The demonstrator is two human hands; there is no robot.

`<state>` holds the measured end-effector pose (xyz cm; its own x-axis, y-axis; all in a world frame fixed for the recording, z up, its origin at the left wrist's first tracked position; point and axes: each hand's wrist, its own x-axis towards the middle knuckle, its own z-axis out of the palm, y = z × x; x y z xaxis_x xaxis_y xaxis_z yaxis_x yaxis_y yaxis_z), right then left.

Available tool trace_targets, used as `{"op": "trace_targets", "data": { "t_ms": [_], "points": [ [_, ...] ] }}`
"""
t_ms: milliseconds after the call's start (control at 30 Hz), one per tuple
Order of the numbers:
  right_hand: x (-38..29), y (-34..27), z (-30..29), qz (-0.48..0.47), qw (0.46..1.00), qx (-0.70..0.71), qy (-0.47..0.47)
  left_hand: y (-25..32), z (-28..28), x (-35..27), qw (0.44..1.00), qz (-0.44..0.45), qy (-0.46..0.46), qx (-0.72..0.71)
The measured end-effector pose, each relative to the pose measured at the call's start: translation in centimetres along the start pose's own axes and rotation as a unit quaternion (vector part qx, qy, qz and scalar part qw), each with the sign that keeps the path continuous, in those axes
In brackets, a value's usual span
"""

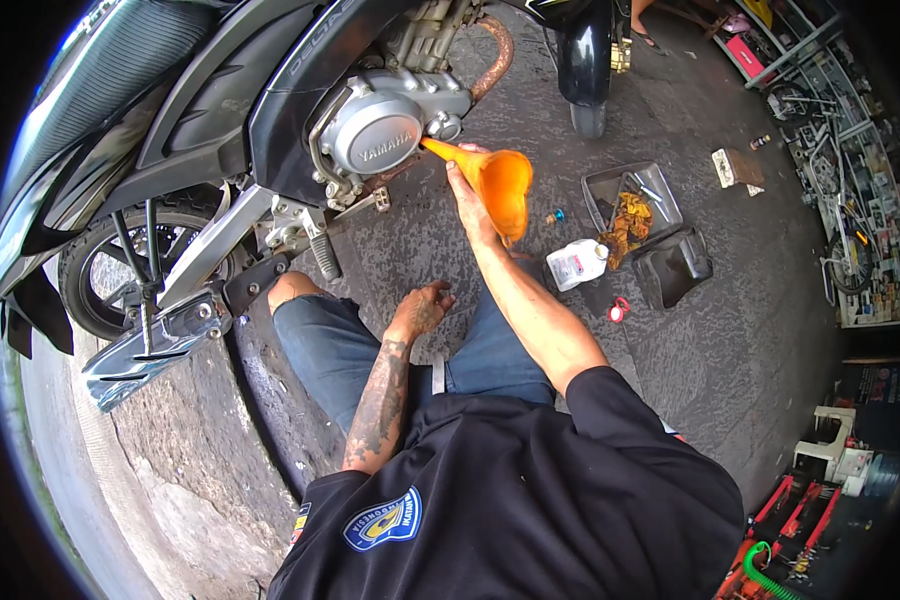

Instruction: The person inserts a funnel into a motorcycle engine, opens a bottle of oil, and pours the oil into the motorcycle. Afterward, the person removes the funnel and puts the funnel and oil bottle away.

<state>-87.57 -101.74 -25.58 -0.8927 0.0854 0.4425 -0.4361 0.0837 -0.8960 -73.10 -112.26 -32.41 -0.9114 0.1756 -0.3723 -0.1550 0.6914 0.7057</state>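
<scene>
My right hand (466, 196) grips an orange plastic funnel (504, 191) from below and beside its neck. The funnel lies tilted, its narrow spout against the lower right of a silver Yamaha motorcycle engine cover (379, 131); whether the tip sits inside an opening is hidden. Between my knees hangs my left hand (421, 309), bare of any object, with its fingers loosely bent and partly apart. To the right of the funnel, a white plastic bottle (576, 264) with a printed label is on the dark floor. A small blue-topped part (555, 217) lies nearby.
A grey tray (671, 196) holds a stained yellow cloth (634, 217) and tools. Beside it are a dark container (673, 270) and a red ring-shaped cap (618, 310). The motorcycle's footpeg (324, 255) juts out near my left knee. Another front wheel (588, 118) stands ahead.
</scene>
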Motion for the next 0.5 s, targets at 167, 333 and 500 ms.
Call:
{"op": "trace_targets", "data": {
  "t_ms": [167, 333, 500],
  "points": [
    [0.1, 0.7, -0.1, -0.02, 0.999, 0.011, 0.03, -0.2, 0.2, 0.2, 1.0, 0.008, 0.005, 0.003],
    [-0.3, -0.7, 0.0, 0.041, 0.999, 0.023, -0.012, -0.4, 0.3, 0.2, 1.0, 0.002, 0.007, 0.007],
    [0.2, 1.4, 0.1, 0.052, 0.991, 0.118, 0.047, -0.1, 0.5, 0.7, 1.0, 0.015, -0.002, 0.027]
  ]
}}
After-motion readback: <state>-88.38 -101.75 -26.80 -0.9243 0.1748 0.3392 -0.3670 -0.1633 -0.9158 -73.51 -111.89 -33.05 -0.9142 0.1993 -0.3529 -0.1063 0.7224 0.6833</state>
